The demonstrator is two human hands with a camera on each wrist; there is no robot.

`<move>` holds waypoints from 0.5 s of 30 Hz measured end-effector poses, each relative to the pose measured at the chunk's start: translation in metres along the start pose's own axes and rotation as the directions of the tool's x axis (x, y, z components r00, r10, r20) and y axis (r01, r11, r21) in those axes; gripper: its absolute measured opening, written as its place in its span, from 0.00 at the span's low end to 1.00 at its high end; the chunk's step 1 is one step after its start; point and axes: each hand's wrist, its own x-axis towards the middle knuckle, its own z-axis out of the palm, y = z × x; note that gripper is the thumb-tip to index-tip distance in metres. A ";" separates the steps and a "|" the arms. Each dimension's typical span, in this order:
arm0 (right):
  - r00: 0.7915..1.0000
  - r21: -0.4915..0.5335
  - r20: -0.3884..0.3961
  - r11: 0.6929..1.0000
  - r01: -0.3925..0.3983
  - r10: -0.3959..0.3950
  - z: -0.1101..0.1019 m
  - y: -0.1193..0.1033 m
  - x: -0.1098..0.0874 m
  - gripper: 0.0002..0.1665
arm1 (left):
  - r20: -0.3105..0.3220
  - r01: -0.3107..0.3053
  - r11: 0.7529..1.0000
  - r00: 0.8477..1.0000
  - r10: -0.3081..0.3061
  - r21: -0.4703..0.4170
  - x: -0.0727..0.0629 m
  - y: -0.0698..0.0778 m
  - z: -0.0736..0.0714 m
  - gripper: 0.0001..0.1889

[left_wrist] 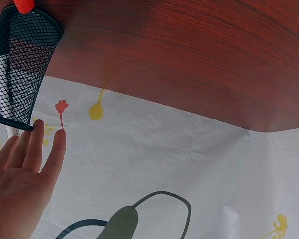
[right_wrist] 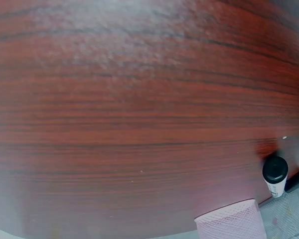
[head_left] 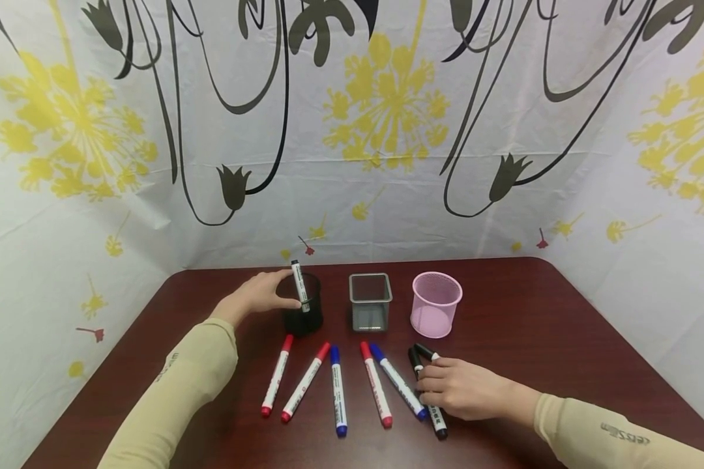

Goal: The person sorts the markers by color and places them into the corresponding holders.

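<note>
In the head view my left hand (head_left: 264, 293) is at the black mesh pen cup (head_left: 311, 322), thumb and fingers spread about its rim. A black-capped whiteboard marker (head_left: 299, 284) leans upright in this cup, black end up. The left wrist view shows the left fingers (left_wrist: 34, 149) extended beside the rim of the mesh cup (left_wrist: 27, 64). My right hand (head_left: 460, 389) grips a black marker (head_left: 425, 352), partly hidden under the fingers. Another black marker (head_left: 439, 425) lies beneath the same hand. One black marker end (right_wrist: 275, 170) shows in the right wrist view.
Red markers (head_left: 277, 376), (head_left: 306, 382), (head_left: 377, 385) and blue markers (head_left: 338, 392), (head_left: 399, 382) lie along the dark wooden table (head_left: 234, 423). A grey square mesh cup (head_left: 370, 316) and a pink round mesh cup (head_left: 434, 319) stand behind them. Patterned cloth (head_left: 352, 215) hangs at the back.
</note>
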 end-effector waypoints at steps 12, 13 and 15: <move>1.000 0.005 0.016 1.000 0.019 -0.019 0.000 -0.001 0.000 0.12 | 0.000 -0.004 1.000 1.000 0.004 0.005 0.001 -0.001 0.000 0.43; 1.000 0.012 0.020 1.000 0.013 -0.013 0.000 -0.002 0.000 0.13 | -0.002 -0.007 1.000 1.000 0.007 0.008 0.001 -0.002 0.000 0.43; 1.000 0.010 0.020 1.000 0.007 -0.007 0.001 -0.002 -0.001 0.16 | -0.003 -0.008 1.000 1.000 0.008 0.010 0.002 -0.002 0.000 0.43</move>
